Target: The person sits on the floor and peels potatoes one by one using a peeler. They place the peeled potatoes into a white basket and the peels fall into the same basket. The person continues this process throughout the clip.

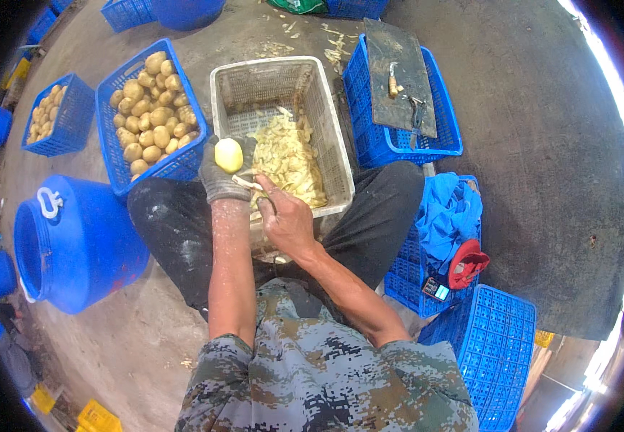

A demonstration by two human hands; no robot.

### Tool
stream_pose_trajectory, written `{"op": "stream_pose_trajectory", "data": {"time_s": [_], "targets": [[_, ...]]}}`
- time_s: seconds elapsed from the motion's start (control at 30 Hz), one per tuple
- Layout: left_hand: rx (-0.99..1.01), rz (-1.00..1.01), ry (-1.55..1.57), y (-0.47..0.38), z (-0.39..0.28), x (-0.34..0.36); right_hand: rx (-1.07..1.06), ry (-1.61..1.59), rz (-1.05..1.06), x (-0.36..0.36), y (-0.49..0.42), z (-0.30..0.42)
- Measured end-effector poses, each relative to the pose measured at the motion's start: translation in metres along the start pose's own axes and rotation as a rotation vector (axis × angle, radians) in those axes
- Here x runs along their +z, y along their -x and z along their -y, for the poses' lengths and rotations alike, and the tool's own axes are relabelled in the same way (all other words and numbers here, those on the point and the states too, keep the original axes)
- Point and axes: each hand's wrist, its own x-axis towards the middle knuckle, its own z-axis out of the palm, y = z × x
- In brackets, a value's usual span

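In my left hand point(220, 184), which wears a grey knit glove, rests a pale yellow peeled potato point(229, 155). My right hand point(288, 218) is bare and closed around a slim pale tool point(248, 182) that looks like a peeler. Its tip lies just below the potato, close to the gloved palm; my fingers hide much of it. Both hands are over the near left part of a dirty white plastic crate point(336, 154) standing between my knees. A heap of potato peelings point(286, 164) covers part of its bottom.
Unpeeled potatoes fill a blue crate point(109, 146) at left and a smaller blue crate point(69, 135) beyond. A blue barrel point(96, 243) lies by my left knee. At right, a dark board point(398, 54) bearing a knife point(393, 81) spans another blue crate point(363, 137).
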Motion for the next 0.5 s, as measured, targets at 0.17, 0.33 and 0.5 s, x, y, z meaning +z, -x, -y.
{"op": "stream_pose_trajectory", "data": {"time_s": [0.17, 0.33, 0.5], "targets": [[0.024, 0.093, 0.017, 0.028, 0.002, 0.025, 0.043, -0.174, -0.252, -0.002, -0.024, 0.002], [0.045, 0.366, -0.232, 0.018, 0.019, 0.000, 0.276, -0.444, -0.127, -0.002, -0.045, 0.011], [0.057, 0.394, -0.443, 0.023, 0.008, -0.002, 0.082, -0.292, -0.218, -0.012, -0.047, 0.004]]}}
